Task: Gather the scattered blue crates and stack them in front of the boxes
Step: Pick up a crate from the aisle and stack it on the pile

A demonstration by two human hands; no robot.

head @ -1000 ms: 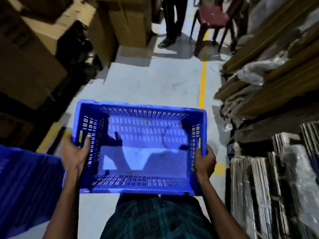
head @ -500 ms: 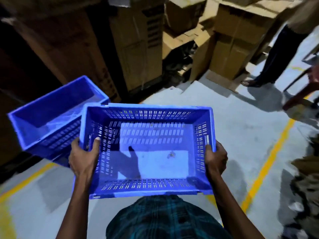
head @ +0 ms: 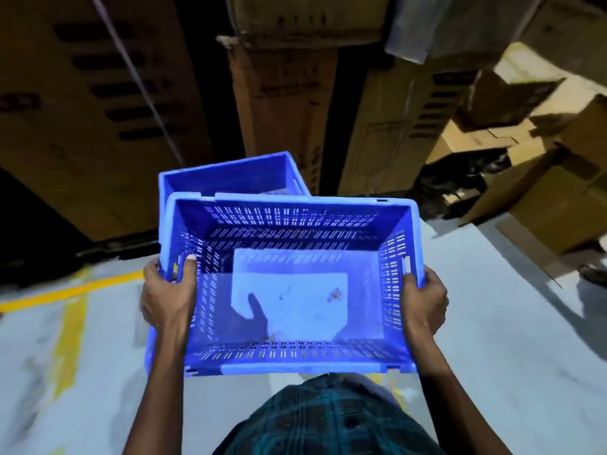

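Observation:
I carry an empty blue slotted crate (head: 289,353) level at waist height. My left hand (head: 167,297) grips its left rim, thumb over the edge inside. My right hand (head: 423,300) grips the right rim the same way. Just beyond and partly under the carried crate stands a second blue crate (head: 230,175), turned at a slight angle, only its far part showing. Behind it rise tall brown cardboard boxes (head: 282,103).
More cardboard boxes (head: 542,192) lie piled and open at the right. A dark gap (head: 39,224) opens at the left under a big box. Yellow floor lines (head: 69,290) run across the grey floor at the left.
I have turned left towards the boxes. The second crate, earlier at my left, now lies straight ahead behind the carried one. Both hands keep their grip.

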